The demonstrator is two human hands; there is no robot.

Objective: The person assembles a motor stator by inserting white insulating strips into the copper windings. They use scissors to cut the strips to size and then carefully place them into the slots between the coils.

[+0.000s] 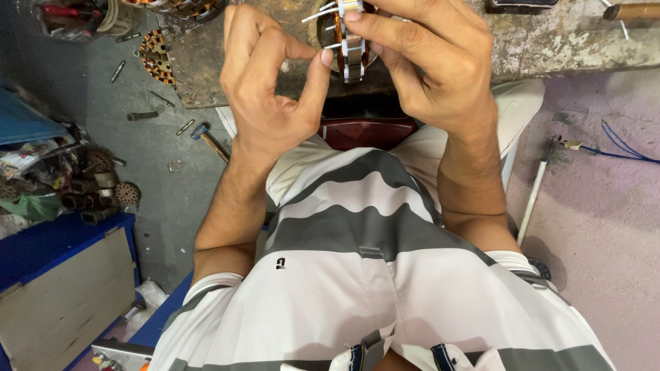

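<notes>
striped grey and white shirt fabric [371, 275] fills my view closest in. at 12 o'clock my right hand [426, 62] is curled shut on a small motor stator [352, 48], laminated metal with copper windings, over the rough, stained table [570, 41]. my left hand [271, 82] pinches a thin white insulation strip [330, 47] between thumb and forefinger. at 9 o'clock, a blue box [62, 237] sits beside a hammer [210, 141] on the grey floor [158, 178].
</notes>
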